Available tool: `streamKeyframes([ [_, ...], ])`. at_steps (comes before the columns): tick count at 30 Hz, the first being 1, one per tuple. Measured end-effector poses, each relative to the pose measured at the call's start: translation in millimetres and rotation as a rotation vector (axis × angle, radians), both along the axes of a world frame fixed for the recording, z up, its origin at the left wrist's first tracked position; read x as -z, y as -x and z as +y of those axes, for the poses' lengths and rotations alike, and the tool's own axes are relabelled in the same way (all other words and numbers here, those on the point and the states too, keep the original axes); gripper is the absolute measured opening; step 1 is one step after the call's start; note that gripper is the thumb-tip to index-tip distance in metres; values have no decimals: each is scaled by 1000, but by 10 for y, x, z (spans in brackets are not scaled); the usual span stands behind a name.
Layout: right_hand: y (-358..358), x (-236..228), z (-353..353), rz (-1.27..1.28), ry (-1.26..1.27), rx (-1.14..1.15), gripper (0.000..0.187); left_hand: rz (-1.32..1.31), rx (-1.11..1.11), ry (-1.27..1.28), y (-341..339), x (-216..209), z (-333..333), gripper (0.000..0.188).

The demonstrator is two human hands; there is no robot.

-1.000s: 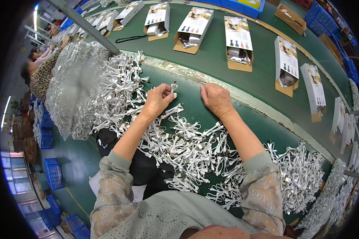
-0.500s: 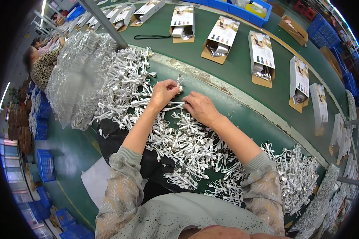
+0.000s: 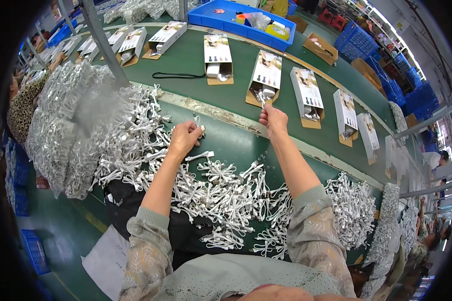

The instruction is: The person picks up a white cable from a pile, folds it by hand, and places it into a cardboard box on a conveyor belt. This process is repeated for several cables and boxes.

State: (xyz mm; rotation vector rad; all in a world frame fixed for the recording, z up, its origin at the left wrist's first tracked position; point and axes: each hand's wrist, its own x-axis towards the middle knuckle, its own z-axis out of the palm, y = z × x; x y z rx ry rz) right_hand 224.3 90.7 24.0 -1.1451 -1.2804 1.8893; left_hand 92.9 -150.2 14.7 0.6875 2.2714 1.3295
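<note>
In the head view, the left hand is over the green surface, its fingers closed on a bundled white cable. Beyond the pale, worn ledge, the right hand pinches another white cable between its fingers, at the mouth of an open white box; whether the cable is inside cannot be told. A heap of white cables spreads between the forearms, and a blue tray sits behind the box.

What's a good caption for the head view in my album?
Right hand at an open box, left hand holding a white cable.
</note>
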Motion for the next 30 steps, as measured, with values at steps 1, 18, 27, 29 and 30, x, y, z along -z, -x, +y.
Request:
streamKeyframes([
  [1,66,69,97,-11,1,77,24,-28,9,1,-12,0,5,23],
  [18,-612,-353,-58,-348,-926,-936,22,47,-26,14,542,312,2408,26],
  [27,-1208,-360,-428,-408,-1103,-1135,36,119,923,134,-356,-586,864,73],
  [29,-1115,-222,-408,-383,-1072,-996,31,169,1032,228,-581,-573,490,79],
  [30,-1075,-191,-409,-386,-1050,-956,29,342,1073,205,-669,-532,364,76],
])
